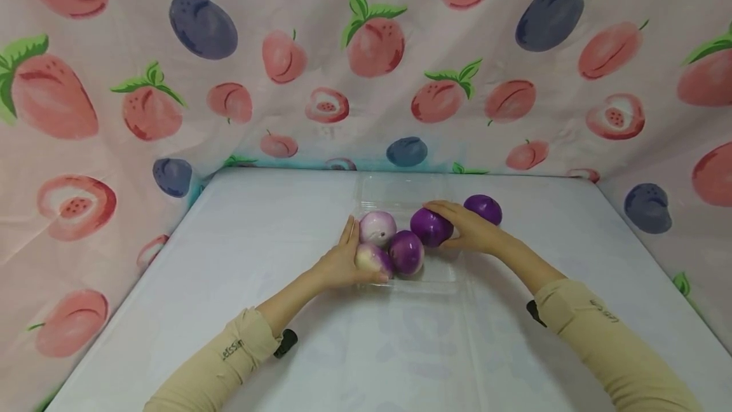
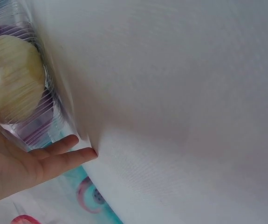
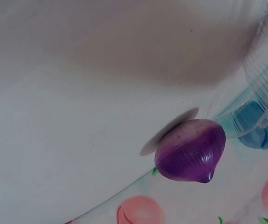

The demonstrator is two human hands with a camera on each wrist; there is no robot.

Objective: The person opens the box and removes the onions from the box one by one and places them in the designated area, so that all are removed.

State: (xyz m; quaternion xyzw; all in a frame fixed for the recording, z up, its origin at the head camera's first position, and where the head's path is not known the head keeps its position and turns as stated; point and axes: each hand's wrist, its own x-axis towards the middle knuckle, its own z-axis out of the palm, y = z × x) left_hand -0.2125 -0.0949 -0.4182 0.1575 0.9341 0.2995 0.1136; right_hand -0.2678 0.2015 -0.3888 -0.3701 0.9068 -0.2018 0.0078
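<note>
A clear plastic clamshell box (image 1: 443, 272) lies opened on the table, its lid (image 1: 394, 188) folded back. Inside it on the left sit a pale pinkish onion (image 1: 377, 227), a cream-and-purple onion (image 1: 373, 258) and a purple onion (image 1: 406, 252). My left hand (image 1: 342, 264) rests along the box's left side, fingers straight and thumb at the front edge; the left wrist view shows two fingers (image 2: 61, 158) stretched past the ribbed wall. With my right hand (image 1: 471, 227) I grip a dark purple onion (image 1: 430, 227) over the box's right half.
Another purple onion (image 1: 483, 208) lies on the white table behind my right hand, outside the box; its pointed tip shows in the right wrist view. A fruit-printed cloth (image 1: 366, 107) hangs behind the table and along both sides.
</note>
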